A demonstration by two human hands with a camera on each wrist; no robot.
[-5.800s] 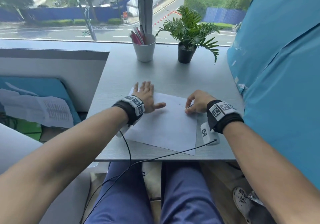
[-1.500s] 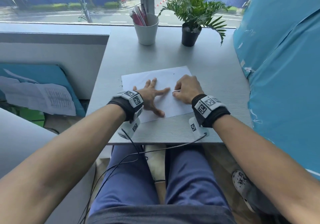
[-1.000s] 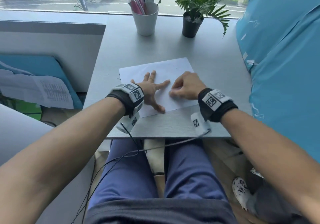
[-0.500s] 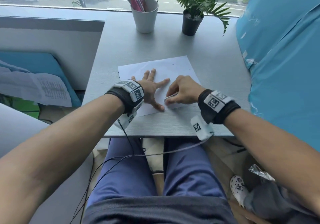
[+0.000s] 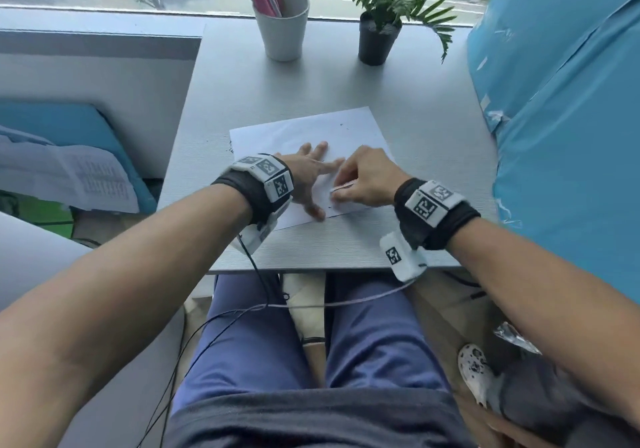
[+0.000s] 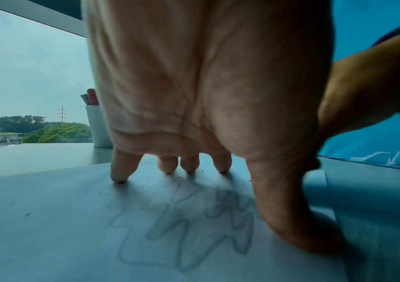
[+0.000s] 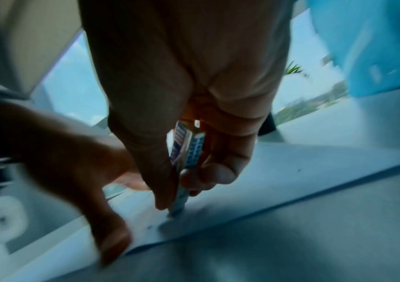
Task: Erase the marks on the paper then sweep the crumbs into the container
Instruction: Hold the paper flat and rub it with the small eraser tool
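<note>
Nothing here is really readable: the eraser (image 7: 186, 152) has a blue and white printed sleeve, but the lettering is too blurred to make out. The wristbands only carry square black-and-white code tags. The pencil marks (image 6: 184, 225) on the paper (image 5: 298, 132) are just a looping scribble, no words.

Containers: a white cup (image 5: 283, 25) at the upper middle of the head view holds pink and red pens, and a small black pot (image 5: 375, 42) to its right has a green plant. Both stand at the far end of the grey worktop (image 5: 433, 156).

The paper lies mid-frame. The left hand (image 5: 306, 174) is spread flat on it, fingers (image 6: 121, 167) straight, pressing down. The right hand (image 5: 369, 181) pinches the eraser, its tip touching the paper near the lower edge. A few dark crumbs (image 5: 341, 124) dot the paper's upper part.
</note>
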